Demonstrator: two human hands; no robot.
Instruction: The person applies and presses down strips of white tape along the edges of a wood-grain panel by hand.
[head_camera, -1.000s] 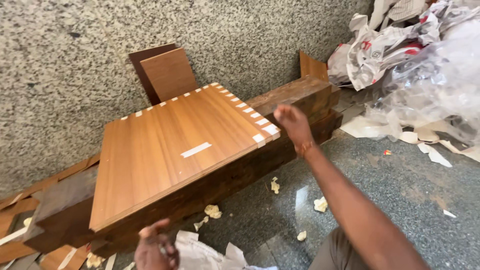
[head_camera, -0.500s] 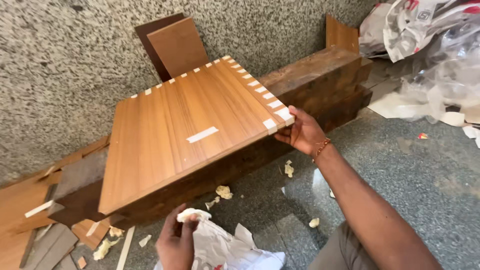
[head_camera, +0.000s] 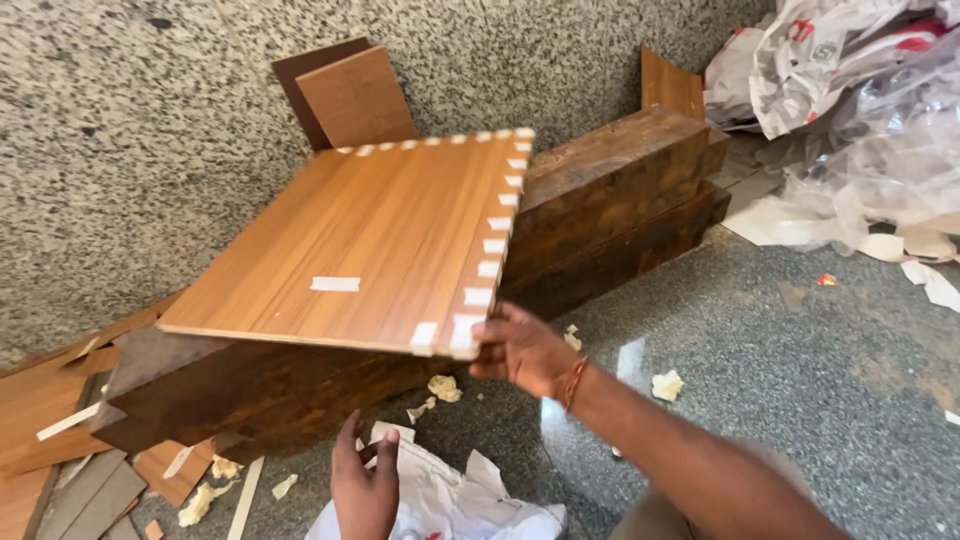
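I see my right hand (head_camera: 525, 350), just right of the frame's centre, with fingers pinching the near corner of a square wooden board (head_camera: 370, 240) whose two edges carry short strips of pale tape (head_camera: 490, 270). My left hand (head_camera: 365, 490), at the bottom centre, rests with fingers loosely together on a crumpled white bag (head_camera: 450, 500). The board lies tilted across the middle of the frame on dark timber beams (head_camera: 610, 190) beside a speckled stone wall (head_camera: 130, 130), with crumpled plastic sheeting (head_camera: 860, 100) in the upper right.
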